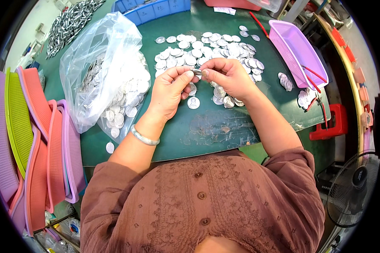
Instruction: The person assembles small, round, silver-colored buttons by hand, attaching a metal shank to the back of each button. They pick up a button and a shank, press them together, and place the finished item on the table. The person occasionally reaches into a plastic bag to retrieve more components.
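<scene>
Over the green table (173, 143), my left hand (166, 92) and my right hand (234, 80) meet, fingertips pinched together. Between them is a small silver medal (196, 72) seen nearly edge-on, partly hidden by the fingers. Loose round silver medals (194, 52) with small loops at the top spread in a heap just beyond my hands, and more lie beneath them. One medal (193, 103) rests apart, below my left fingers. To the left, a clear plastic bag (86, 97) lies open, with many similar medals spilling from it. A bangle circles my left wrist.
A purple basket (278, 55) stands at the right, with red-handled pliers (312, 74) across it. A blue bin (156, 12) sits at the back. Stacked plastic baskets (38, 139) line the left side. A fan (352, 189) and red stool (331, 122) stand at the right.
</scene>
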{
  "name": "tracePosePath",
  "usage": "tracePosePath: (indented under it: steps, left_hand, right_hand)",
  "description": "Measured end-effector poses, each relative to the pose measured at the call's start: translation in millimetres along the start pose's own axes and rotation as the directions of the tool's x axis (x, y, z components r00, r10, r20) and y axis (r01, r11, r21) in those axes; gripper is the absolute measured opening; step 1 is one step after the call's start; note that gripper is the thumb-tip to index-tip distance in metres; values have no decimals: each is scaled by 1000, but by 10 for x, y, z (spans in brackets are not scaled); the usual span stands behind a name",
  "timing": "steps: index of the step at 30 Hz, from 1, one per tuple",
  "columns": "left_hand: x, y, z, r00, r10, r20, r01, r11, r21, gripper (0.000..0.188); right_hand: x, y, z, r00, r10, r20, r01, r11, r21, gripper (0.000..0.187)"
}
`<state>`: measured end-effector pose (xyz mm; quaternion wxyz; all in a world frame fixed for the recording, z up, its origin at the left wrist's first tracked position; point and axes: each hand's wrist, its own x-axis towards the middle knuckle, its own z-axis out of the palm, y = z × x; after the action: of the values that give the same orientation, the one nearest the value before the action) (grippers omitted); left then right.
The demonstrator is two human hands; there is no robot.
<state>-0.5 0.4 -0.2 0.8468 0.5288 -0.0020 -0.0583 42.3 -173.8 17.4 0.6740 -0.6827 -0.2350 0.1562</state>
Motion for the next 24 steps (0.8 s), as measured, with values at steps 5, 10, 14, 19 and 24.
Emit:
tracePosePath:
  steps: [5,10,14,19,24]
  left_hand:
    - [-3,-8,14,999,45,-4,-45,997,67,19]
    - [-12,-6,17,998,60,-28,-57,994,92,20]
    - [-14,-2,25,997,65,-34,-61,993,100,21]
    - [-19,-8,20,996,80,-30,-76,991,107,22]
    - [-33,2,45,994,107,-27,-103,986,131,22]
  right_hand:
    - [4,7,13,1000,-28,-13,27,997,-66,14]
    - [-8,13,34,996,-89,-27,83,980,-178,12]
    - [-11,9,29,992,-125,-23,115,959,-258,12]
    - [-28,-15,50,978,-207,-9,192,924,-330,12]
    - [-11,18,58,932,-362,7,334,851,-405,11]
